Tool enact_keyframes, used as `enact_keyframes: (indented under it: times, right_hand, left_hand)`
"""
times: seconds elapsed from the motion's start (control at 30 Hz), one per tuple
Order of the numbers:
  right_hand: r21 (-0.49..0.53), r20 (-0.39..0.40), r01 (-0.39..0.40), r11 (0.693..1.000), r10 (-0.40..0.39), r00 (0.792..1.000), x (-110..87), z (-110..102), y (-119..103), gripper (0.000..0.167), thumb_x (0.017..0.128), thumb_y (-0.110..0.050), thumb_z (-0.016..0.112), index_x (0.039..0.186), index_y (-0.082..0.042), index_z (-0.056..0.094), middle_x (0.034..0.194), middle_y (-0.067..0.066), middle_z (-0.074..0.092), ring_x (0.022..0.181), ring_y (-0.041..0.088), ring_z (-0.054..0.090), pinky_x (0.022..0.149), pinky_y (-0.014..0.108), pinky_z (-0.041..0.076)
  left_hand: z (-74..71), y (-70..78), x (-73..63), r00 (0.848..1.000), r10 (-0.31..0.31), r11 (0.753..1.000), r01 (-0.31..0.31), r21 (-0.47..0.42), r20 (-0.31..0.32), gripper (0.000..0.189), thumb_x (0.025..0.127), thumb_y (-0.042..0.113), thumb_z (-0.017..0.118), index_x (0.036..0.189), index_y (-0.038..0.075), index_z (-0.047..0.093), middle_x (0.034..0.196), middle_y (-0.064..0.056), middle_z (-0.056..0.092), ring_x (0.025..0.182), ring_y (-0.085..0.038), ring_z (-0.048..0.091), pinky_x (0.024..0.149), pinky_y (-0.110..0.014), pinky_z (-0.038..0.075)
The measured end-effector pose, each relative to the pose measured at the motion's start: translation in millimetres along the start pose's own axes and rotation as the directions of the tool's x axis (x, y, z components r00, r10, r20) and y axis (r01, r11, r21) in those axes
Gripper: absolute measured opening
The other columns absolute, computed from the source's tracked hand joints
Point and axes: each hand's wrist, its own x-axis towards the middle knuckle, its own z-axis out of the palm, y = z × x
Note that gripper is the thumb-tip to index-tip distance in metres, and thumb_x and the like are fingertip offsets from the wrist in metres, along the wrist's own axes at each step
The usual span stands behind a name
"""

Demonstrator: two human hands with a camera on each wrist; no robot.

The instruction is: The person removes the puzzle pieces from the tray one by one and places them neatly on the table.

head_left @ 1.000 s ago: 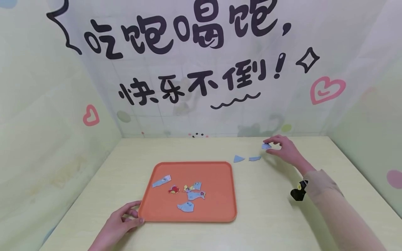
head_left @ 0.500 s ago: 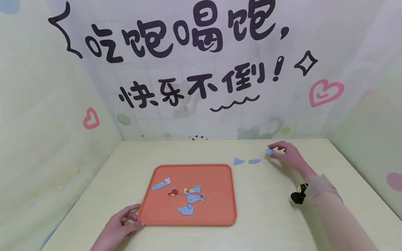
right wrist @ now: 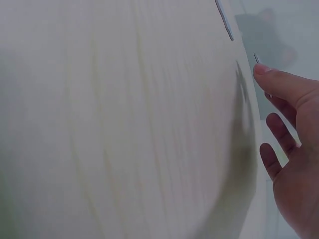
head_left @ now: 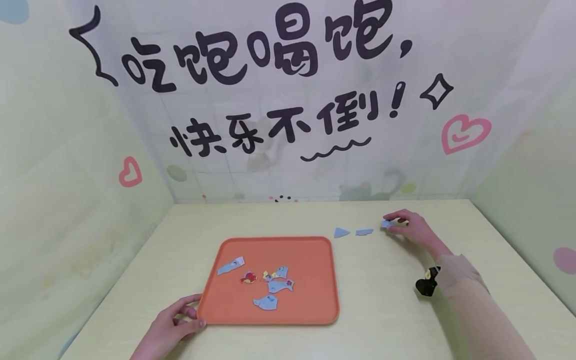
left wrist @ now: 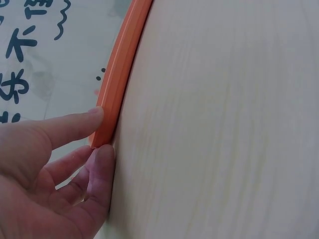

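My right hand [head_left: 415, 228] pinches a small light-blue puzzle piece [head_left: 385, 223] between thumb and fingertips, over the far right of the table. Only the thin edge of that piece [right wrist: 256, 58] shows in the right wrist view, and fingers hide part of it. To its left lie a blue triangular piece [head_left: 341, 232] and a narrow blue piece [head_left: 364, 232], roughly in a row. My left hand [head_left: 168, 322] holds the near left corner of an orange tray [head_left: 310, 280], its thumb against the rim [left wrist: 113, 79] in the left wrist view. Several irregular printed pieces lie in the tray.
A small black object with a yellow patch [head_left: 427, 281] appears beside the right sleeve; whether it is attached to it I cannot tell. The pale wooden table [head_left: 378, 300] is enclosed by printed fabric walls [head_left: 252, 175] at the back and sides.
The right hand has shifted slightly right and lower with the blue puzzle piece, nearer the table. The left hand stays at the tray's corner. The head view has tilted up a little.
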Motion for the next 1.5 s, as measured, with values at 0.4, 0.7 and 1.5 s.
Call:
enact_keyframes:
  times: [0.4,0.7,1.5]
  right_hand:
    - [-0.007,0.047,-0.015,1.0,0.015,0.999,-0.9,2.7,-0.2,0.038,0.09,-0.021,0.072,0.124,-0.005,0.066,0.129,0.023,0.06,0.109,0.034,0.055,0.093,0.044,0.042]
    - [0.012,0.098,0.013,1.0,-0.014,0.995,-0.6,-0.1,-2.8,0.036,0.093,-0.017,0.069,0.124,0.0,0.063,0.132,0.026,0.054,0.117,0.04,0.051,0.101,0.055,0.04]
    - [0.005,0.143,0.036,0.999,-0.037,0.989,-6.3,1.1,1.3,0.033,0.093,-0.02,0.068,0.119,-0.001,0.064,0.124,0.021,0.059,0.112,0.032,0.053,0.1,0.047,0.041]
  left_hand:
    - [-2.0,0.3,-1.4,1.0,0.008,1.0,-0.008,-0.008,0.002,0.067,0.082,0.021,0.079,0.142,0.007,0.051,0.098,-0.004,0.063,0.077,-0.018,0.054,0.064,-0.025,0.047]
    - [-3.7,-1.5,-1.0,0.999,0.042,0.999,-0.042,-0.031,0.006,0.066,0.083,0.018,0.078,0.142,0.006,0.051,0.098,-0.004,0.063,0.075,-0.016,0.054,0.063,-0.024,0.049]
    - [-2.7,-4.3,-2.0,0.999,0.038,0.999,-0.038,-0.022,0.007,0.067,0.082,0.019,0.079,0.141,0.007,0.051,0.097,-0.004,0.063,0.075,-0.017,0.054,0.063,-0.024,0.048]
